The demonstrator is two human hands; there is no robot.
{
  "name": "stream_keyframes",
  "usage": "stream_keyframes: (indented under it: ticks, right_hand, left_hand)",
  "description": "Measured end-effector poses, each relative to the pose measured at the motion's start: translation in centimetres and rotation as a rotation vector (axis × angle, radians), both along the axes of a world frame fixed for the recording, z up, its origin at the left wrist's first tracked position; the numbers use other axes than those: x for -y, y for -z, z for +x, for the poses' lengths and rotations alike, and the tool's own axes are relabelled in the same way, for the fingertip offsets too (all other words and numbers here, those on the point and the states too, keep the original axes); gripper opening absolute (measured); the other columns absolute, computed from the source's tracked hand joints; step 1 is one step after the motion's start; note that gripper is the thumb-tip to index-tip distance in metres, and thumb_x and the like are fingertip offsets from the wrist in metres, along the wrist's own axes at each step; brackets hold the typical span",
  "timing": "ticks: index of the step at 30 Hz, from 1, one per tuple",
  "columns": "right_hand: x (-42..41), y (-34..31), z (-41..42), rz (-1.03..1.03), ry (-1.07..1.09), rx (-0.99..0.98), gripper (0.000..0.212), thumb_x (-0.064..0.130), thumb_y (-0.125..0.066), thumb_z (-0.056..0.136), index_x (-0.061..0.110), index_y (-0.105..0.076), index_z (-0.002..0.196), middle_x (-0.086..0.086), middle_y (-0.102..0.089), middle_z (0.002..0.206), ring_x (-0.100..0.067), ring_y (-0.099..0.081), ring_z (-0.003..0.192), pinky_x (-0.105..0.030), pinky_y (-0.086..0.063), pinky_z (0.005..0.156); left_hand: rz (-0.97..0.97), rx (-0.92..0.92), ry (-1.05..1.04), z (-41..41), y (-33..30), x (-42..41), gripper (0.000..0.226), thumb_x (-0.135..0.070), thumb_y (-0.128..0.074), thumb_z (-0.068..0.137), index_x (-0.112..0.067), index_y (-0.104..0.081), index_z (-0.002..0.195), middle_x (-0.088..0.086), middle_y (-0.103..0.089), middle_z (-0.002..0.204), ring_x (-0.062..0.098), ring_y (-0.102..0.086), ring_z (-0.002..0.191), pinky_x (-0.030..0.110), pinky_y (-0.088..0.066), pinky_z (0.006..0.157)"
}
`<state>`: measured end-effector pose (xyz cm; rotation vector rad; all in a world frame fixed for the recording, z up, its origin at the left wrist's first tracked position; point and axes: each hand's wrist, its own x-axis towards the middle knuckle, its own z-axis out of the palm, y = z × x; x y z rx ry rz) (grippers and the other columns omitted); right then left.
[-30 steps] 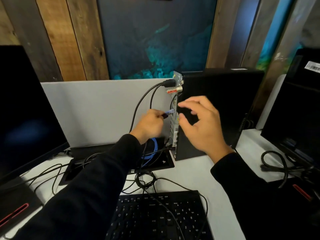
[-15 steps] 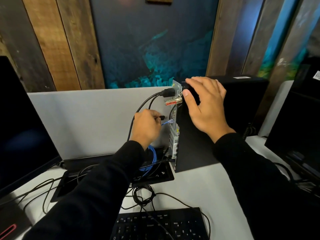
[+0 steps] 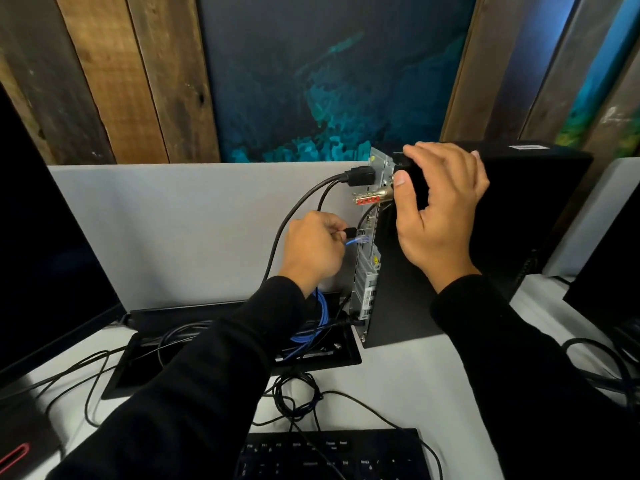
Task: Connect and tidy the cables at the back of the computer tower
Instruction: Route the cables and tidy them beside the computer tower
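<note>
The black computer tower point(image 3: 519, 220) stands upright on the white desk, its metal rear panel point(image 3: 367, 271) facing left. My right hand point(image 3: 440, 209) grips the tower's top rear corner, fingers over the top and thumb on the side. My left hand point(image 3: 311, 251) pinches a small black plug point(image 3: 350, 232) right at the rear panel, with the blue network cable's clear plug point(image 3: 358, 240) sticking out just below it. A thick black power plug point(image 3: 360, 175) sits in the panel's top socket. The blue cable point(image 3: 320, 317) loops down behind my left wrist.
A black cable well point(image 3: 346, 356) in the desk holds more leads. Loose black cables point(image 3: 294, 393) coil in front of it, above a black keyboard point(image 3: 332, 455). Dark monitors stand at the left point(image 3: 52, 254) and right point(image 3: 609, 289). A grey divider point(image 3: 173, 230) runs behind.
My right hand rose from mid-air beside the rear panel and took hold of the tower's top rear corner. My left hand stays at the panel with the plugs.
</note>
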<state>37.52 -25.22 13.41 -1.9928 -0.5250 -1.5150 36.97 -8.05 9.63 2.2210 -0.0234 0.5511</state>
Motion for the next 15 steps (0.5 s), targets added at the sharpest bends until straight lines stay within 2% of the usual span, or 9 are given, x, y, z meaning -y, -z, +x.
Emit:
stream_keyframes:
  ticks: [2,4,6,7,9,11,15]
  right_hand:
    - [-0.1,0.0,0.0,0.005,0.000,0.008,0.030,0.029,-0.057,0.100,0.014,-0.070,0.123,-0.004,-0.065,0.126,-0.024,-0.055,0.127,-0.051,-0.021,0.122]
    - [-0.2,0.0,0.0,0.010,0.003,0.013,0.031,0.029,-0.056,0.100,0.014,-0.070,0.123,-0.004,-0.065,0.125,-0.024,-0.055,0.127,-0.052,-0.020,0.122]
    - [-0.4,0.1,0.1,0.022,0.007,0.014,0.031,0.029,-0.056,0.100,0.014,-0.070,0.122,-0.004,-0.065,0.125,-0.024,-0.055,0.126,-0.052,-0.020,0.122]
    - [-0.6,0.1,0.1,0.033,0.011,0.016,0.030,0.030,-0.056,0.100,0.014,-0.070,0.121,-0.004,-0.065,0.124,-0.025,-0.056,0.126,-0.052,-0.020,0.122]
    - [-0.9,0.1,0.2,0.055,0.024,0.014,0.030,0.032,-0.057,0.099,0.014,-0.070,0.120,-0.004,-0.065,0.123,-0.025,-0.056,0.126,-0.052,-0.020,0.122]
    - [-1.3,0.1,0.2,0.070,0.035,0.006,0.032,0.036,-0.057,0.097,0.015,-0.069,0.118,-0.004,-0.065,0.122,-0.025,-0.056,0.125,-0.053,-0.019,0.122]
    - [-1.6,0.1,0.1,0.085,0.042,0.007,0.036,0.039,-0.059,0.095,0.013,-0.068,0.117,-0.005,-0.064,0.119,-0.025,-0.056,0.123,-0.056,-0.019,0.121]
  left_hand:
    - [-0.012,-0.017,0.011,0.3,0.1,-0.2,0.019,-0.009,-0.065,0.094,-0.020,-0.080,0.097,-0.004,-0.076,0.087,0.008,-0.071,0.082,0.011,-0.051,0.077]
    - [-0.049,-0.045,0.024,0.6,0.2,-0.3,0.018,-0.009,-0.066,0.095,-0.021,-0.079,0.094,-0.006,-0.075,0.082,0.005,-0.069,0.079,0.000,-0.044,0.066]
    - [-0.083,-0.053,0.027,0.7,0.4,-0.2,0.017,-0.009,-0.067,0.095,-0.022,-0.078,0.092,-0.008,-0.073,0.081,0.004,-0.068,0.078,-0.002,-0.042,0.062]
    - [-0.090,-0.053,0.029,0.8,0.4,-0.1,0.017,-0.010,-0.067,0.095,-0.023,-0.078,0.091,-0.008,-0.073,0.082,0.004,-0.068,0.079,0.000,-0.044,0.065]
    - [-0.091,-0.056,0.031,1.1,0.7,0.0,0.017,-0.011,-0.067,0.095,-0.024,-0.078,0.090,-0.007,-0.074,0.084,0.007,-0.070,0.082,0.014,-0.055,0.077]
    - [-0.071,-0.064,0.026,1.4,0.8,0.1,0.016,-0.013,-0.068,0.095,-0.023,-0.079,0.090,-0.007,-0.075,0.085,0.009,-0.071,0.085,0.025,-0.058,0.087]
    - [-0.046,-0.062,0.030,1.7,0.1,-0.1,0.013,-0.015,-0.071,0.092,-0.023,-0.081,0.092,-0.007,-0.077,0.088,0.011,-0.072,0.088,0.031,-0.059,0.089]
